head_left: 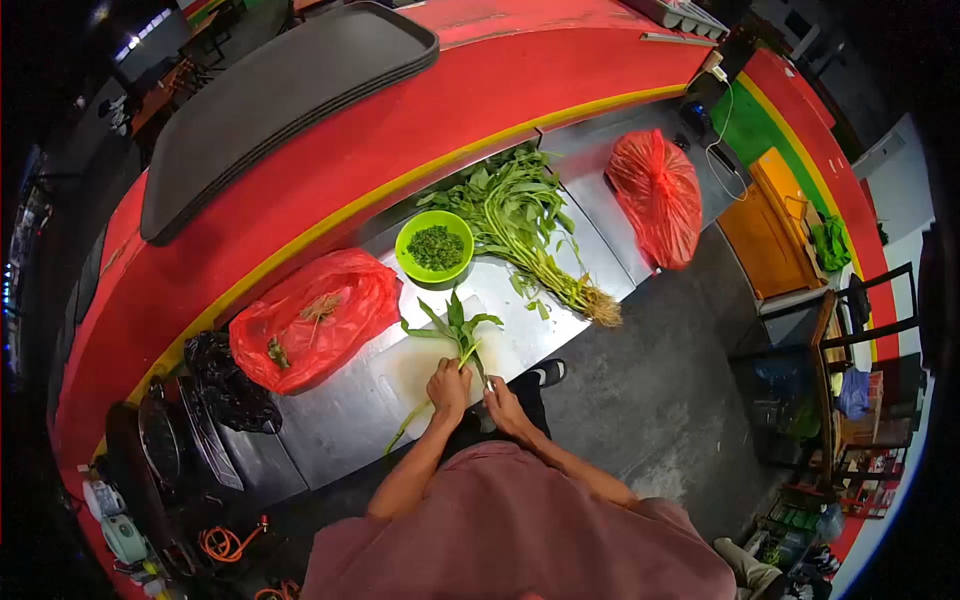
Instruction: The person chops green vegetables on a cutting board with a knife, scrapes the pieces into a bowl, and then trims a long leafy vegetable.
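My left hand [449, 387] is closed round a stalk of water spinach [457, 327]. Its leaves spread away from me over a pale cutting board [405, 365], and the lower stem hangs toward the near edge of the metal counter. Close beside it, my right hand [505, 408] is wrapped round a knife [479, 366], whose narrow blade points away from me near the stalk. Beyond the board sits a lime-green bowl [402, 247] of finely chopped greens. A large bunch of water spinach [520, 215] with roots lies to the right of the bowl.
An open red plastic bag [345, 345] with plant scraps lies left of the board, next to a black bag [225, 385]. Farther right is a tied red bag [655, 195]. Dark stacked trays [290, 95] rest on the red ledge behind the metal counter [345, 440].
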